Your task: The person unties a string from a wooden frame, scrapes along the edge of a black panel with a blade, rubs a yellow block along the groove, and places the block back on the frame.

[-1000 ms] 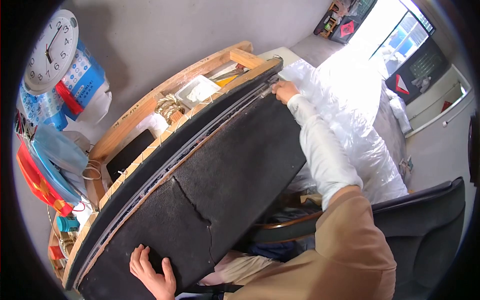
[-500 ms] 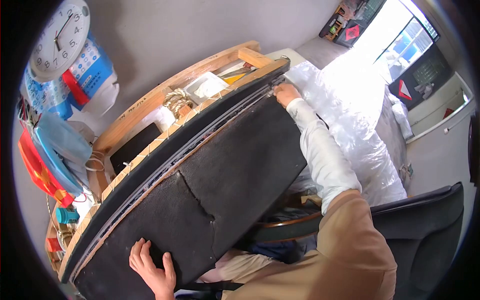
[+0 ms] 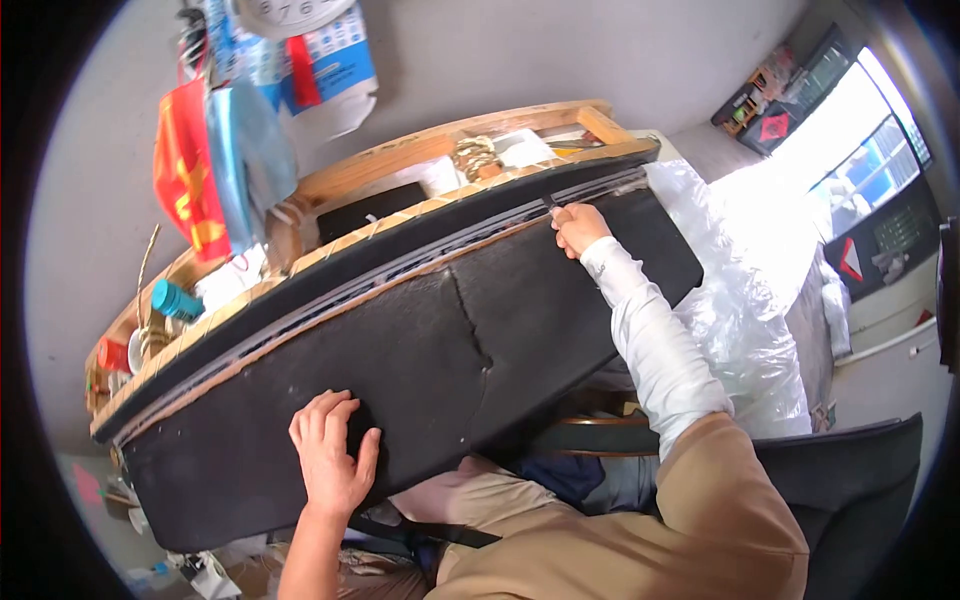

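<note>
Black worktop [image 3: 390, 350]: left hand [image 3: 335, 455] lay thumb-spread near front edge, likely bracing; right hand [image 3: 580, 232] pinched small dark object [image 3: 549, 202] by back edge; light, even pressure seemed advisable.

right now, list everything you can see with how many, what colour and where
cracked black padded board: one, black, across the middle
curved wooden frame: one, light brown, behind the board
coiled rope: one, beige, in the frame
round lidded jar: one, teal, left
hanging cloth: one, red and yellow, upper left
round wall clock: one, white, top edge, cut off
crumpled plastic sheeting: clear, right
padded chair: one, black, lower right
small slim tool: one, dark, at the right fingertips
left hand: one, bare, spread on the board
right hand: one, bare, white-sleeved arm, at the board's far edge
</note>
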The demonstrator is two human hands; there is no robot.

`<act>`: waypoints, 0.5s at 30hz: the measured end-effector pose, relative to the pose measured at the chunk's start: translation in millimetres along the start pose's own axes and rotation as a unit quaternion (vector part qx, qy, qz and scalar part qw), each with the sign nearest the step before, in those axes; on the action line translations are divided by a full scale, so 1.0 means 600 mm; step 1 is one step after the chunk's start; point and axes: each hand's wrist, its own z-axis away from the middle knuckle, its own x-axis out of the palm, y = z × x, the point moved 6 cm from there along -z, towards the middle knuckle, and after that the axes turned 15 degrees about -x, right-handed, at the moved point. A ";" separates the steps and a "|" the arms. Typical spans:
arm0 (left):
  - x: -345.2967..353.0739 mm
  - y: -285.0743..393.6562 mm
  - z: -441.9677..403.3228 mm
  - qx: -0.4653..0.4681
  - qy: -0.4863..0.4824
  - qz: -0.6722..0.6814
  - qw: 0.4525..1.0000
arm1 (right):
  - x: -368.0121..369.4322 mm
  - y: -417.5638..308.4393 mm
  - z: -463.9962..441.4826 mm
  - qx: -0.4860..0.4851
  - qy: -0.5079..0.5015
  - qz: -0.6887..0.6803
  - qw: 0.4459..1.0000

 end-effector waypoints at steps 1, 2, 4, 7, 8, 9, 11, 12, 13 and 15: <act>-0.003 -0.002 0.007 0.021 -0.025 0.023 0.999 | 0.013 -0.008 0.004 -0.001 0.001 -0.008 1.000; -0.017 -0.003 0.015 0.033 -0.018 0.017 0.999 | 0.024 -0.017 0.010 -0.006 -0.004 -0.008 1.000; -0.052 -0.030 0.034 0.041 -0.005 -0.005 0.999 | 0.045 -0.039 0.020 -0.013 -0.024 0.011 1.000; -0.114 -0.102 0.061 0.045 0.043 -0.053 0.997 | 0.095 -0.080 0.046 -0.024 -0.044 0.005 0.999; -0.134 -0.139 0.070 0.024 0.072 -0.066 0.995 | 0.112 -0.097 0.056 -0.022 -0.054 0.006 0.998; -0.151 -0.187 0.079 -0.013 0.074 -0.086 0.993 | 0.129 -0.114 0.066 -0.027 -0.059 0.006 0.998; -0.180 -0.272 0.098 -0.121 0.095 -0.056 0.986 | 0.173 -0.150 0.086 -0.022 -0.087 0.004 0.996; -0.191 -0.303 0.108 -0.142 0.115 -0.056 0.982 | 0.189 -0.177 0.102 -0.020 -0.091 0.022 0.995; -0.198 -0.328 0.118 -0.162 0.134 -0.056 0.976 | 0.205 -0.194 0.110 -0.026 -0.096 0.023 0.995; -0.204 -0.351 0.132 -0.199 0.162 -0.026 0.966 | 0.224 -0.223 0.120 -0.030 -0.082 0.076 0.993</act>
